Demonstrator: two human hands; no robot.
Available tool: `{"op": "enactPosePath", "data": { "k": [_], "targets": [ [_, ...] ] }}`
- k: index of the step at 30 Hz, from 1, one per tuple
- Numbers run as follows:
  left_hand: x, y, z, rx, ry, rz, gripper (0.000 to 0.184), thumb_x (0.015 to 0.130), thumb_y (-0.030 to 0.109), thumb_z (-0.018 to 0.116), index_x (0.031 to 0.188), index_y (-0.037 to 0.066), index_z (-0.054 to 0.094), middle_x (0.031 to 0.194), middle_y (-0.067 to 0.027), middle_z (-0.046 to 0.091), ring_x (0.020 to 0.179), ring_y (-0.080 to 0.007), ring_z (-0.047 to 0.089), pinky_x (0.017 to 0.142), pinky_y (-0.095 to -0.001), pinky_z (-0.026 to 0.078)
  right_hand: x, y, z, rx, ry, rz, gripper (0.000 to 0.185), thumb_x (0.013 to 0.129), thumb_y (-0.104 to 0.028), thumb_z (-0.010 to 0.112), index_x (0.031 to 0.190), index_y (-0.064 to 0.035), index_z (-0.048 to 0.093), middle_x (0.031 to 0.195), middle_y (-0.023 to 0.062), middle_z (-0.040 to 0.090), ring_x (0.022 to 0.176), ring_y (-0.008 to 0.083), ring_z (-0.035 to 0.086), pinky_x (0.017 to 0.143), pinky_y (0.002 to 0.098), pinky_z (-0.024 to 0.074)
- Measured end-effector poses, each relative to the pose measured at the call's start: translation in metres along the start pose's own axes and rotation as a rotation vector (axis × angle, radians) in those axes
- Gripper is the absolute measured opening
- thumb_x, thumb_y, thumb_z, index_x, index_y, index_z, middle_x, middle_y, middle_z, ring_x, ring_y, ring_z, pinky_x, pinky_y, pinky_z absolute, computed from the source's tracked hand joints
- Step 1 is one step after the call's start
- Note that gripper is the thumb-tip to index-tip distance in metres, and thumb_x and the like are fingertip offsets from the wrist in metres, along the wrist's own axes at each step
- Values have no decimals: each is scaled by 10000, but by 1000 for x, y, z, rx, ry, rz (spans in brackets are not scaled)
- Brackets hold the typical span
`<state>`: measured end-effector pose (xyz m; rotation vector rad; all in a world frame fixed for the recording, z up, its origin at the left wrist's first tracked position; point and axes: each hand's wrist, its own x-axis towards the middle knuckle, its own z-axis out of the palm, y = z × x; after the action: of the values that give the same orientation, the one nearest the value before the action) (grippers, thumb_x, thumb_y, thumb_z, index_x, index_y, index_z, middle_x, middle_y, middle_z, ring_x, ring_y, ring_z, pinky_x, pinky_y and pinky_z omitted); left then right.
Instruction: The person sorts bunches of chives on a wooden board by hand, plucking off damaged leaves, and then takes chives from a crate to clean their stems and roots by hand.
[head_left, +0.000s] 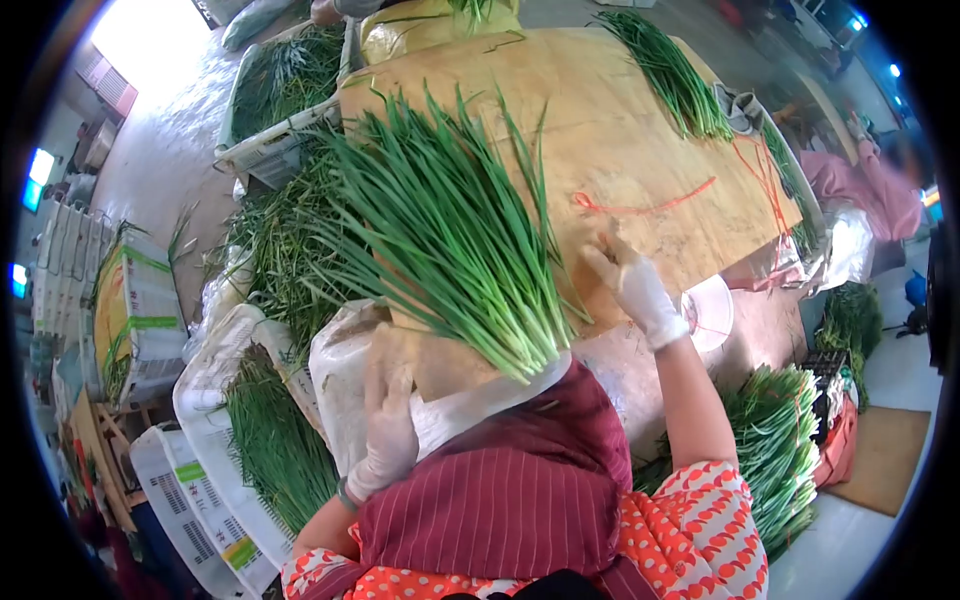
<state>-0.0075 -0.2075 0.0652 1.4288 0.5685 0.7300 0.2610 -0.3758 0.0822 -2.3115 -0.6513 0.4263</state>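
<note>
A large loose bunch of green leafy stalks (pixel 450 220) lies across the wooden board (pixel 640 110), its pale ends toward my apron. My left hand (pixel 390 425), in a whitish glove, is beside the board's near left edge with fingers stretched out, holding nothing. To the right of the bunch, my gloved right hand (pixel 630 280) hovers over or rests on the board, fingers apart and empty. Just beyond it lies a thin red tie (pixel 645 208). A smaller bunch of stalks (pixel 670 75) sits at the board's far right.
White crates of greens (pixel 290 145) stand at the left, with another crate (pixel 210 400) nearer. Loose greens (pixel 285 240) heap beside the board. Stacked bundles (pixel 780 430) are at the lower right. A person in pink (pixel 865 190) is at the right; another person's hand (pixel 325 12) shows at the top.
</note>
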Motion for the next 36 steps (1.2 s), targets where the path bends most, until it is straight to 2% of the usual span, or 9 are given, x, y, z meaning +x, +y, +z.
{"op": "enactPosePath", "data": {
  "k": [2, 5, 7, 10, 12, 24, 32, 33, 36],
  "targets": [
    [6, 12, -12, -310, -167, -443, 600, 938, 286, 445, 1415, 9, 208, 1411, -154, 331, 1284, -278, 353, 1069, -410, 273, 6, -46, -3, 80, -108, 30, 572, 848, -359, 619, 1217, 61, 497, 1126, 238, 595, 1053, 302, 588, 898, 333, 436],
    [41, -2, -5, -529, -152, -571, 546, 944, 332, 455, 1360, 10, 310, 1348, -147, 401, 1236, -264, 396, 1035, -406, 317, 24, -71, 46, 427, -359, -86, 702, 773, -399, 694, 1225, 89, 469, 1107, 245, 601, 1055, 312, 585, 903, 338, 436],
    [63, -2, 3, -639, -105, -651, 524, 941, 334, 469, 1334, 8, 348, 1313, -138, 445, 1202, -243, 435, 1011, -391, 351, 20, -105, 65, 113, -351, -136, 852, 645, -427, 775, 1242, 79, 438, 1116, 261, 587, 1045, 331, 587, 894, 340, 445],
    [84, 7, 13, -742, -130, -684, 404, 899, 205, 565, 1249, 30, 465, 1210, -113, 536, 1081, -213, 536, 912, -385, 461, 10, -123, 95, 198, -406, -219, 873, 616, -374, 814, 1259, 63, 417, 1136, 238, 578, 1081, 304, 564, 901, 337, 441],
    [86, 25, 19, -648, 159, -811, 325, 857, 158, 625, 1148, 33, 554, 1067, -89, 615, 952, -218, 600, 831, -387, 507, 8, -126, 105, 410, -483, -239, 877, 586, -354, 826, 1245, 60, 420, 1113, 239, 590, 1066, 323, 572, 898, 353, 444],
    [114, 96, 23, -356, -135, 173, 466, 716, 3, 752, 1134, 5, 546, 1033, -59, 635, 933, -154, 607, 817, -281, 497, 9, -180, 73, 875, -109, -670, 1107, 523, -199, 894, 1379, -13, 217, 1257, 128, 460, 1173, 223, 453, 991, 349, 401],
    [131, 40, 16, -140, -229, 124, 513, 671, -48, 764, 1124, -1, 528, 1014, -53, 627, 882, -148, 609, 797, -277, 504, 35, -129, 96, 963, -310, -509, 955, 527, -190, 898, 1289, -44, 341, 1216, 95, 503, 1096, 183, 504, 937, 337, 448],
    [126, 51, 24, -348, -268, 36, 508, 667, -43, 765, 1119, -9, 537, 1022, -61, 629, 882, -142, 608, 796, -275, 500, 32, -130, 91, 940, -369, -472, 872, 561, -191, 885, 1263, -52, 386, 1206, 84, 529, 1094, 176, 514, 925, 341, 455],
    [130, 55, 39, -242, -186, 190, 493, 672, -39, 762, 1117, -9, 550, 1035, -73, 630, 891, -147, 614, 794, -274, 503, 33, -137, 92, 931, -240, -510, 850, 568, -156, 880, 1263, -52, 402, 1179, 75, 551, 1090, 182, 523, 925, 351, 455]
  ]
}}
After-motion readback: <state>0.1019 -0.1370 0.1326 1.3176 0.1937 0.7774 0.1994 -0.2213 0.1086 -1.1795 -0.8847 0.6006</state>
